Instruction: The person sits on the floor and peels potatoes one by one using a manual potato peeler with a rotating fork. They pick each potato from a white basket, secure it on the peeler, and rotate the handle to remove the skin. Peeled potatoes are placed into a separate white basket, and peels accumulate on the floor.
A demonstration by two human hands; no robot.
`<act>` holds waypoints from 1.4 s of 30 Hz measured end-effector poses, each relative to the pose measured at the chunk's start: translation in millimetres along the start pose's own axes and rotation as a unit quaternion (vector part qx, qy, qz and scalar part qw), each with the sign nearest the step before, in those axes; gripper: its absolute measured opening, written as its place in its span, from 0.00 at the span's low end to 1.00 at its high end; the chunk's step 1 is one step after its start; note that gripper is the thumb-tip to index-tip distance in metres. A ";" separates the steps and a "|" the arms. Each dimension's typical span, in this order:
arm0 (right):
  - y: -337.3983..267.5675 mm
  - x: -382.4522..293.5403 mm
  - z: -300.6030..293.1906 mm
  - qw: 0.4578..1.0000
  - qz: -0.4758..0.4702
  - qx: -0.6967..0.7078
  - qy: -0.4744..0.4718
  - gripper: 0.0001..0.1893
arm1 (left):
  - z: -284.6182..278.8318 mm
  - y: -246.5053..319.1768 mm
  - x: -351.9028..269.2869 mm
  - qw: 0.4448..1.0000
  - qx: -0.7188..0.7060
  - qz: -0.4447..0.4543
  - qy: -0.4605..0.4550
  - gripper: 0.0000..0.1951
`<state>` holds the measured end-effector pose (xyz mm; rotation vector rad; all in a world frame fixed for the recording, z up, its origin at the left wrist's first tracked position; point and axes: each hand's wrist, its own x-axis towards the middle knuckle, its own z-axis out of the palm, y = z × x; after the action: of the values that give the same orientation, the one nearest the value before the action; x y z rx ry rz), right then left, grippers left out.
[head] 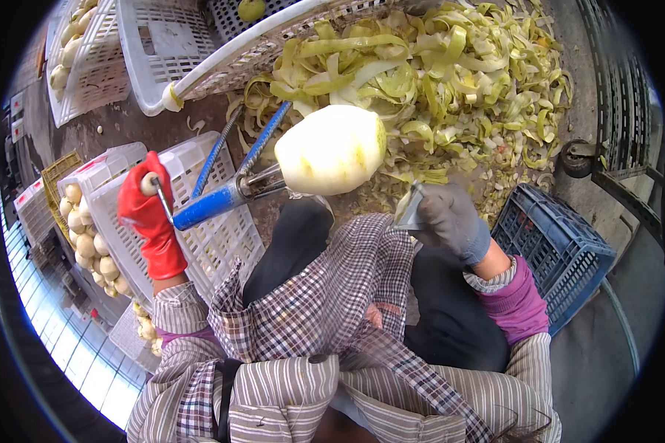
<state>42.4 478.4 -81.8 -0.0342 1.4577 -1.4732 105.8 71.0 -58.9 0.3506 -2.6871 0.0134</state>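
Note:
My left hand (147,213), in a red rubber glove, grips the pale knob (148,184) of a metal crank. The crank joins a blue tubular spindle (210,205) on a stand with blue legs (266,135). On the spindle's metal prongs sits a large pale fruit (330,152), mostly peeled, with a patch of yellow-green skin at its right end. My right hand (449,216), in a grey glove, is closed around a flat-bladed metal peeling tool (411,207). The tool is just right of and below the fruit, apart from it.
A heap of yellow-green peelings (449,83) covers the floor ahead. White plastic crates (221,243) stand at left, with several peeled fruits (86,232) beside them. A blue crate (554,255) and a wheeled metal frame (623,149) are at right. A fruit (251,10) lies in a dark crate.

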 end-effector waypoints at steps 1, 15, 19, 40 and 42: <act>-15.4 1.0 4.2 0.998 0.040 0.049 -0.003 0.21 | -3.0 -3.4 3.8 0.999 -0.031 0.005 0.009 0.08; 24.8 24.0 12.0 0.993 -0.014 -0.067 0.096 0.26 | 11.4 -6.2 -12.7 0.997 0.015 0.062 -0.034 0.07; 25.1 29.3 14.9 0.985 -0.142 -0.089 0.045 0.21 | 7.8 -5.2 -8.7 0.999 -0.005 0.024 -0.036 0.08; 20.9 57.1 10.6 0.864 -0.302 -0.392 0.095 0.13 | -22.6 -18.8 3.3 0.999 -0.035 0.011 -0.010 0.07; 4.3 37.3 15.1 0.964 -0.164 -0.198 0.067 0.17 | -23.1 -16.7 4.1 0.999 -0.039 0.022 -0.030 0.06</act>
<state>36.7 444.6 -103.3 -0.4480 1.9095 -1.4387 115.9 55.3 -37.0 0.2726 -2.7460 -0.0891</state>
